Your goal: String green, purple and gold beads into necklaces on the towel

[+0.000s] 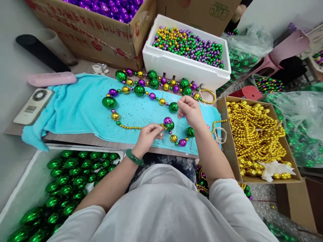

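My left hand (150, 132), a green bangle on its wrist, pinches the bead necklace (130, 127) where its thin gold beads meet a small cluster of larger ones. Close by, a purple ball (167, 121) and a green ball (190, 132) lie on the blue towel (141, 111). My right hand (188, 109) is closed in a pinch beside a green ball (173, 107) at the end of the necklace's upper run. Whatever its fingertips hold is too small to make out. Behind lie more strands of mixed beads (153, 83).
A white foam box (186, 69) of small beads stands behind the towel, next to a carton (101, 37) of purple balls. Gold bead strings fill a carton (229, 141) at right. At lower left is a foam box (22, 181) of green balls. A phone-like device (32, 107) lies left.
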The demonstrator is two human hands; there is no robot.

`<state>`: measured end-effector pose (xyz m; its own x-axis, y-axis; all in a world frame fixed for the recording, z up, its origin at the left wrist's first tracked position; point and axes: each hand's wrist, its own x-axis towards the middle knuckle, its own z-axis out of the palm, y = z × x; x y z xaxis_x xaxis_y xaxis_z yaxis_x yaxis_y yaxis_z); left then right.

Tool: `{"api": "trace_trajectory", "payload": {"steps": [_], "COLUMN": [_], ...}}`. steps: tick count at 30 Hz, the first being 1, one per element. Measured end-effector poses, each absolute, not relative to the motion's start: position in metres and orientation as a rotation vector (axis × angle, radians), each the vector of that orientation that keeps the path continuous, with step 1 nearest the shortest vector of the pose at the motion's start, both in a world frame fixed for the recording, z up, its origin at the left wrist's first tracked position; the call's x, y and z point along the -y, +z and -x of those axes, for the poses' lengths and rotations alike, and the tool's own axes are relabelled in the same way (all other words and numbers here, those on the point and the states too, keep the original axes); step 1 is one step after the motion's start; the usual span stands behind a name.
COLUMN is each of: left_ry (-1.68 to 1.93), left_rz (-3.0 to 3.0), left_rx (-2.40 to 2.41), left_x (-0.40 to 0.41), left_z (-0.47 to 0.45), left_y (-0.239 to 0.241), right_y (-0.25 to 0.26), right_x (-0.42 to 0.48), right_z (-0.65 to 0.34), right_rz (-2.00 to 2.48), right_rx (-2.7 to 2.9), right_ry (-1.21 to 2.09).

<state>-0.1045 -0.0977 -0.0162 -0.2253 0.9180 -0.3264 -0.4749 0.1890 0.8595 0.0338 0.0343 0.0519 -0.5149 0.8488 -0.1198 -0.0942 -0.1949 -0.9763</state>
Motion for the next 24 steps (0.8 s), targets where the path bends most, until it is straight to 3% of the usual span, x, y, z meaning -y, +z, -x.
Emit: {"api": "trace_trajectory", "payload": {"steps": [4,12,24], "left_ry": [1.249,1.295,1.107], "left_rz": [-0.547,-0.158,0.06], "left_rx": [-1.283,-1.175,-0.975], "left_x": [0.1,0.094,0.085], "left_z": [0.088,0.078,0.074], "left_y": [-0.03,-0.056,-0.029], "right_y": [0.053,0.02,0.015], "right_x": [-0.026,-0.038,-0.057], "right_z": [-0.023,-0.006,-0.012], "right_rz": [0.864,0.718,0.717], "right_rx": [1.566,1.675,1.517], "right_ry": [1.779,1.883,1.829]}}
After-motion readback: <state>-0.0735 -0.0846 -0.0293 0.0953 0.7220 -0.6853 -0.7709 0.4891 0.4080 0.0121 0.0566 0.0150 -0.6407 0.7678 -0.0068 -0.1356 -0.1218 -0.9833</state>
